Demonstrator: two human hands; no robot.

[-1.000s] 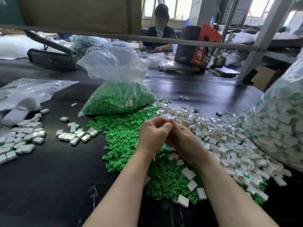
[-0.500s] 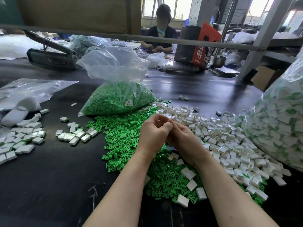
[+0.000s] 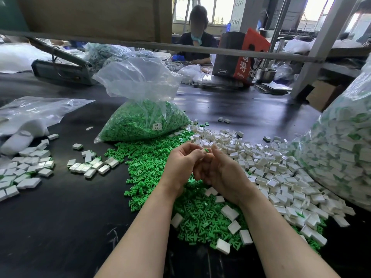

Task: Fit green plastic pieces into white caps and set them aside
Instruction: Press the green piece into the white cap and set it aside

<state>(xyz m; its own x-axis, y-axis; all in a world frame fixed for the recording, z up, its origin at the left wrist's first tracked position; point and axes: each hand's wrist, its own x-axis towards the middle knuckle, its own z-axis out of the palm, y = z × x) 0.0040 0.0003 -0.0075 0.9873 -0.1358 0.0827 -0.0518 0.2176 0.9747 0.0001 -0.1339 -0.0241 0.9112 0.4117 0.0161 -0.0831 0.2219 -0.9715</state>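
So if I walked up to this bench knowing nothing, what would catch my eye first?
Probably the spill of small bright green plastic pieces across the black table, beneath a clear bag of the same pieces. Right of it lies a heap of little white rectangular caps, and a huge clear sack of assembled caps fills the right edge. In the middle, the left hand and right hand meet around one green piece.
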